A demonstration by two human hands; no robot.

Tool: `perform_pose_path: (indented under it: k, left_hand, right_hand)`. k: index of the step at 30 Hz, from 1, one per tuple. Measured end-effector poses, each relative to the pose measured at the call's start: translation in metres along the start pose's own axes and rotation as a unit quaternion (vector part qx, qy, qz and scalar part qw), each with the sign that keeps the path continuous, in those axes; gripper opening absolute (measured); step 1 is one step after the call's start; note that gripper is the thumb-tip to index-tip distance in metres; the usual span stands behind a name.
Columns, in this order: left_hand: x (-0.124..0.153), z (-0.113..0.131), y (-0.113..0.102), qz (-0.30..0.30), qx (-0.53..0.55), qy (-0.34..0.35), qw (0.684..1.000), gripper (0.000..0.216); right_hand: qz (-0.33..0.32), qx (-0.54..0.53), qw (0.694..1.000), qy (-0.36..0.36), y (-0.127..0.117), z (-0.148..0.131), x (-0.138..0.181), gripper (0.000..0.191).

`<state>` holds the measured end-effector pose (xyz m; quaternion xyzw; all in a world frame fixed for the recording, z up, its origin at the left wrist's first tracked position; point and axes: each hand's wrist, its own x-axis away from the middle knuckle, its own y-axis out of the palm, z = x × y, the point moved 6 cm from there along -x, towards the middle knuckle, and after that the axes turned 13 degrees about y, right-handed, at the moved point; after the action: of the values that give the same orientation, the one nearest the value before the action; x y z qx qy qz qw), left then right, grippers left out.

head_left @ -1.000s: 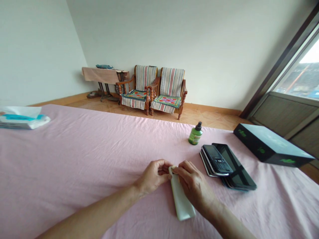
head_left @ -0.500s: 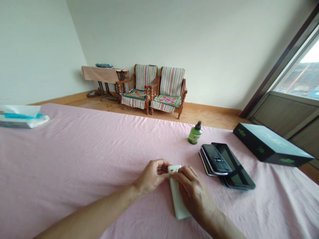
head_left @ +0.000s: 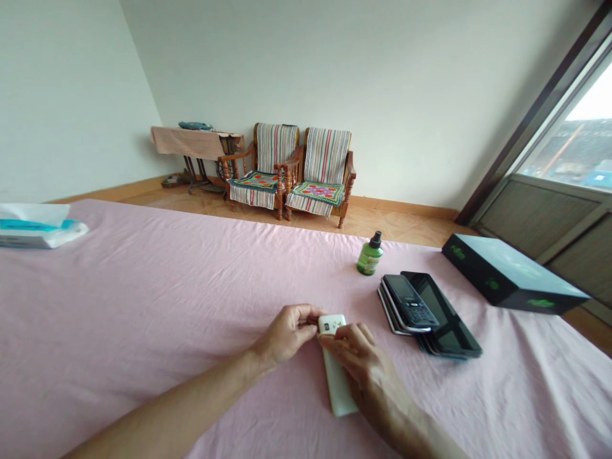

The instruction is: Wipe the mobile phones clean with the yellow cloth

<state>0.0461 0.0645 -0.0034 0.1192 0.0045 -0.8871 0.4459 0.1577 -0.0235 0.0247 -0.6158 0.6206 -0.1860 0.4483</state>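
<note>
A white phone [head_left: 325, 326], with a small dark square like a camera and a little green print on its upper end, is between my hands. My left hand [head_left: 289, 331] pinches its upper left edge with thumb and fingertips. My right hand [head_left: 368, 366] is closed over its lower right part, hiding much of it. Below it a pale, greenish-white slab [head_left: 337, 389] lies lengthwise on the pink cloth, partly under my right hand. Whether the phone and the slab are joined is hidden.
Right of my hands are stacked phones [head_left: 410, 303] and a dark tablet-like stack [head_left: 454, 325]. Behind stand a green spray bottle [head_left: 369, 258] and a black box [head_left: 507, 274]. A tissue pack [head_left: 43, 233] lies far left. Two wooden chairs [head_left: 320, 172] stand beyond the table.
The phone's upper end has tilted so that its back, with the dark square and green print, shows more. Both hands stay on it. The whole view has shifted slightly.
</note>
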Motion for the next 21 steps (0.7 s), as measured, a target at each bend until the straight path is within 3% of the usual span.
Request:
perform_pose_path:
  k: [7, 11, 15, 18, 21]
  left_hand:
    - [0.0, -0.003, -0.004, 0.031, -0.005, 0.0, 1.0, 0.024]
    - [0.0, -0.005, -0.005, 0.04, -0.005, 0.005, 0.999, 0.026]
    - [0.0, -0.004, -0.005, 0.035, -0.004, 0.013, 0.999, 0.029]
    - [0.0, -0.003, -0.004, 0.032, -0.002, 0.018, 0.999, 0.031]
    - [0.0, -0.003, -0.004, 0.031, 0.0, 0.021, 0.999, 0.034]
  right_hand:
    - [-0.005, 0.019, 0.999, -0.04, 0.013, -0.011, 0.036, 0.023]
    - [0.015, 0.008, 0.998, -0.052, 0.012, -0.012, 0.046, 0.027]
    - [0.054, -0.068, 0.995, 0.051, -0.011, 0.007, 0.018, 0.032]
    - [0.094, -0.078, 0.991, 0.054, -0.023, 0.016, -0.011, 0.034]
    - [0.095, -0.101, 0.989, 0.05, -0.022, 0.023, -0.026, 0.034]
